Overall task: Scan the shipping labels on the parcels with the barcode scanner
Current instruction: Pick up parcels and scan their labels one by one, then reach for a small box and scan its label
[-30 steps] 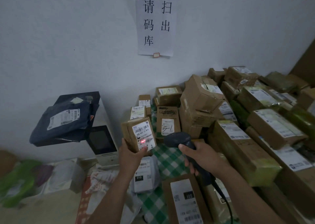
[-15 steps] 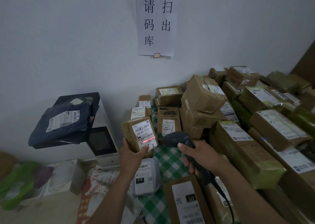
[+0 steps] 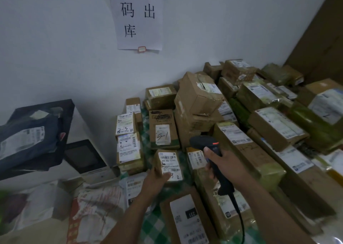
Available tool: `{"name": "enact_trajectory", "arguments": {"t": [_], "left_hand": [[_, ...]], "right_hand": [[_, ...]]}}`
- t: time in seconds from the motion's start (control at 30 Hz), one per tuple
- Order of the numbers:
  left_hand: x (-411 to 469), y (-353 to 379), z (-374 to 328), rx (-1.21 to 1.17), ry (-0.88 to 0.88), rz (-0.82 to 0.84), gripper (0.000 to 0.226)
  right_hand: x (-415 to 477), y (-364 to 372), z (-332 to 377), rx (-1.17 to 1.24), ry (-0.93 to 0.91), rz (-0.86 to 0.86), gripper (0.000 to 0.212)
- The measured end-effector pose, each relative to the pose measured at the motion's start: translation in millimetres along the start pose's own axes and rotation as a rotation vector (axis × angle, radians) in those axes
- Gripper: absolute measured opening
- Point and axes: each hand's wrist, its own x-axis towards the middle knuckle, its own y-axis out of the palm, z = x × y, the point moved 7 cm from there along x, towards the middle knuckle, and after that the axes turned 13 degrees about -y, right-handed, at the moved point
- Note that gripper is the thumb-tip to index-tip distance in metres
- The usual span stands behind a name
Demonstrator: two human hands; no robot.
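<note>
Left hand point(image 3: 155, 179) clasps small boxy brown cardboard parcel point(image 3: 169, 163); at 3 o'clock, right hand point(image 3: 225, 165) grips matte black plastic scanner point(image 3: 203, 143).

- The wall sign point(image 3: 137, 21) is cut off by the top edge.
- The scanner point(image 3: 205, 143) grip is covered by the right hand point(image 3: 227, 165).
- Fine print on the labels point(image 3: 278, 125) cannot be read.

Head-worn camera looks forward and down, close over the parcels point(image 3: 198, 99), corners seemingly blurred.
</note>
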Motion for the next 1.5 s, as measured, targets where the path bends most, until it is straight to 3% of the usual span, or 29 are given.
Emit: {"name": "enact_trajectory", "arguments": {"t": [0.13,0.27,0.47,0.57,0.67,0.73,0.8,0.9,0.97,1.03,1.1,1.3,1.5], "left_hand": [[17,27,5,0.088,-0.054,0.067,0.017],[32,51,3,0.343,-0.054,0.032,0.037],[36,60,2,0.402,-0.06,0.061,0.044],[25,37,-2,0.406,-0.006,-0.1,0.035],[4,-1,-2,0.322,0.137,-0.342,0.008],[1,-34,13,0.283,0.21,-0.558,0.025],[4,-56,33,0.418,0.158,-0.653,0.016],[13,-67,81,0.534,-0.26,-0.542,0.093],[16,-62,97,0.461,-0.302,-0.47,0.116],[23,-58,109,0.35,-0.323,-0.41,0.124],[31,-59,120,0.297,-0.381,-0.403,0.12],[30,-64,127,0.189,-0.321,-0.379,0.072],[-10,-68,127,-0.248,-0.401,-0.269,0.04]], "right_hand": [[0,-9,-8,-0.012,-0.022,-0.004,0.049],[-4,-12,-18,-0.019,0.011,0.012,0.043],[-7,-7,-22,-0.07,0.023,0.013,0.041],[-8,7,-18,-0.09,0.018,0.041,0.045],[-7,25,-15,-0.111,0.029,0.071,0.04],[-7,42,-13,-0.098,0.04,0.109,0.037],[-6,59,-16,-0.116,0.052,0.147,0.04],[-9,80,-20,-0.162,0.065,0.192,0.046],[-12,90,-23,-0.19,0.062,0.216,0.047],[-15,95,-26,-0.225,0.058,0.231,0.045],[-18,99,-30,-0.235,0.066,0.251,0.041],[-25,102,-37,-0.235,0.072,0.246,0.031],[-28,101,-32,-0.204,0.055,0.234,0.036]]}}
